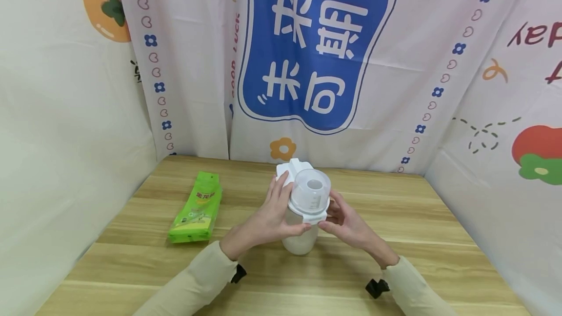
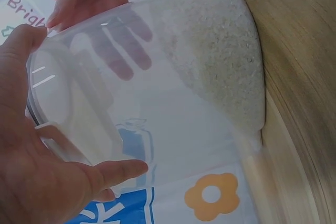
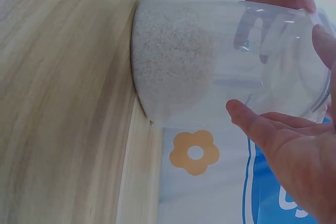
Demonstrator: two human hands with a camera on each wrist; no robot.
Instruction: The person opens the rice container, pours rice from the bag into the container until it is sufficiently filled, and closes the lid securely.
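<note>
A clear storage container (image 1: 300, 244) with a white lid (image 1: 314, 218) stands on the wooden table, partly filled with rice (image 2: 226, 51) that slopes to one side. On top of the lid sits a see-through measuring cup (image 1: 311, 191). My left hand (image 1: 274, 211) grips the upper left of the container, its thumb at the front of the lid and its fingers reaching toward the back. From the right, my right hand (image 1: 349, 223) holds the lid's edge, thumb in front. Both thumbs come close together at the front tab.
A green plastic package (image 1: 197, 208) lies on the table (image 1: 131, 257) to the left. Printed white cloth (image 1: 197, 62) hangs behind and at both sides. Black straps (image 1: 376, 287) show at the wrists below the beige sleeves.
</note>
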